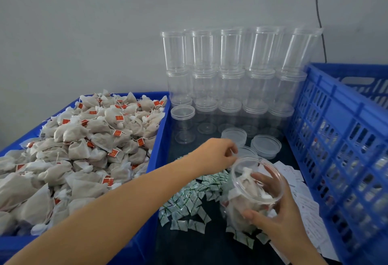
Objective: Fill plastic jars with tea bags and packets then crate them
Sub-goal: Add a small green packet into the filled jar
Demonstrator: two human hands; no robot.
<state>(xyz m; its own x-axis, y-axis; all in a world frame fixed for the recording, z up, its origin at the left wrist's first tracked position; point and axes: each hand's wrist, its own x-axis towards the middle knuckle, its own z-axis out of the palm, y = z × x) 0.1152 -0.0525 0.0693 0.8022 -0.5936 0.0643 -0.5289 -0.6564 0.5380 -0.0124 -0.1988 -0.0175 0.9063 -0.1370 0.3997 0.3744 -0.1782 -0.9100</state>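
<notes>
R hand [279, 212] grips the clear jar [255, 189] of tea bags, mouth tilted up-left twd L hand [218, 153]. L fingers curled in a pinch just beside the rim, contents unclear. Lids [265, 146] lie just beyond; crate [336, 138] along right edge.

Plain grey wall [105, 23] behind; thin black cable [319, 17] runs down it at right; even light.
</notes>
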